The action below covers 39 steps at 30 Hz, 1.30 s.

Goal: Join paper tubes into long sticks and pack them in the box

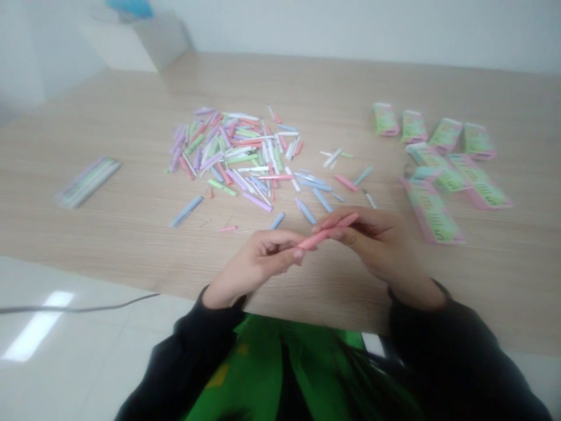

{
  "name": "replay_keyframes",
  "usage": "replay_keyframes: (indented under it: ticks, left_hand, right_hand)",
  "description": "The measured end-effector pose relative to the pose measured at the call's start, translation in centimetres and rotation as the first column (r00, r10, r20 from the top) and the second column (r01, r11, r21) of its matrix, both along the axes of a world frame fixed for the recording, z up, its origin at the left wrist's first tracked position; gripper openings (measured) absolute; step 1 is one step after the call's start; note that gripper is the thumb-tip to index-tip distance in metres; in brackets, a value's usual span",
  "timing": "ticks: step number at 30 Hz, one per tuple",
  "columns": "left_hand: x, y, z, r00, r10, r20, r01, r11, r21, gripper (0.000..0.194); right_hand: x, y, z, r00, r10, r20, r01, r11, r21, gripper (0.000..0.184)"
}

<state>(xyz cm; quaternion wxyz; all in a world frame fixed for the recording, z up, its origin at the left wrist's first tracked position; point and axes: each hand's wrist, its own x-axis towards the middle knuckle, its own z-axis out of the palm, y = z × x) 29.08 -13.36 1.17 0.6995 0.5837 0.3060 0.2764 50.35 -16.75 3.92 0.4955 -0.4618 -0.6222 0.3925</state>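
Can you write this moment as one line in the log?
left hand: holds pink pen | right hand: holds same pen | ahead: loose colourful pieces | far left: slim pack | right: printed packs

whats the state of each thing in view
left hand, closed on the pink piece
right hand, also gripping it
pink piece, held slanted between both hands
coloured pieces, heaped loosely, some apart
packets, grouped; sealed or not unclear
stick bundle, lying flat
cable, plugged in or not: cannot tell
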Motion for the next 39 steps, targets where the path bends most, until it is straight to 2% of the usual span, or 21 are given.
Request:
replay_keyframes:
  ticks: [3,6,9,12,16,19,23,25,27,31,32,36,39]
  left_hand:
    - [0.2,-0.2,0.0,0.998,0.064,-0.022,-0.063,0.998,0.024,0.015]
    - [0.2,-0.2,-0.1,1.0,0.027,0.0,-0.027,0.999,-0.02,0.031]
    - [0.0,0.1,-0.4,1.0,0.025,-0.013,-0.025,1.0,-0.007,0.043]
    - [0.1,0.5,-0.5,0.999,0.044,-0.022,-0.044,0.999,0.019,0.039]
    - [0.7,0.5,-0.4,0.991,0.122,0.05,-0.125,0.991,0.05,0.032]
    - [0.8,0.2,-0.3,0.998,0.053,0.043,-0.052,0.999,-0.011,0.029]
    - [0.0,0.3,-0.4,0.988,-0.156,0.019,0.157,0.979,-0.133,0.05]
    - [-0.4,0.5,-0.5,0.971,-0.238,0.016,0.238,0.96,-0.146,0.05]
    - [-0.5,0.6,-0.5,0.972,-0.233,0.005,0.233,0.967,-0.102,0.043]
    - [-0.2,0.6,-0.6,0.994,-0.088,-0.071,0.087,0.996,-0.015,0.039]
    - [-0.2,0.6,-0.6,0.993,-0.099,-0.059,0.097,0.995,-0.032,0.043]
    - [-0.8,0.6,-1.1,0.96,-0.279,0.017,0.278,0.948,-0.157,0.064]
    - [-1.1,0.7,-1.3,0.979,-0.201,-0.018,0.198,0.974,-0.108,0.055]
  right_hand:
    - [-0.1,-0.1,-0.3,1.0,-0.025,0.015,0.025,1.0,-0.003,0.007]
    - [-0.2,0.0,-0.4,1.0,-0.024,0.007,0.024,1.0,-0.016,0.015]
    - [-0.3,0.0,-0.6,1.0,-0.012,-0.004,0.012,1.0,-0.02,0.017]
    - [-0.6,0.0,-0.8,0.999,-0.014,-0.05,0.016,0.999,0.033,0.015]
    - [-1.0,-0.2,-0.9,0.995,-0.064,-0.081,0.071,0.993,0.09,0.016]
    - [-1.1,-0.1,-0.8,0.995,-0.05,-0.086,0.057,0.996,0.074,0.017]
    - [-1.2,0.0,-0.9,0.995,-0.006,-0.098,0.012,0.999,0.053,0.017]
    - [-1.1,0.0,-0.9,0.995,0.013,-0.1,-0.008,0.999,0.049,0.017]
    - [-1.0,0.0,-0.9,0.994,0.022,-0.103,-0.018,0.999,0.042,0.016]
    - [-0.9,0.0,-1.2,0.995,0.007,-0.101,-0.001,0.998,0.058,0.014]
    - [-0.9,0.1,-1.4,0.995,0.007,-0.102,0.0,0.998,0.062,0.012]
    - [-1.2,0.1,-2.1,0.993,0.03,-0.113,-0.024,0.998,0.058,0.005]
    - [-1.5,0.0,-2.3,0.994,0.035,-0.108,-0.028,0.998,0.061,0.007]
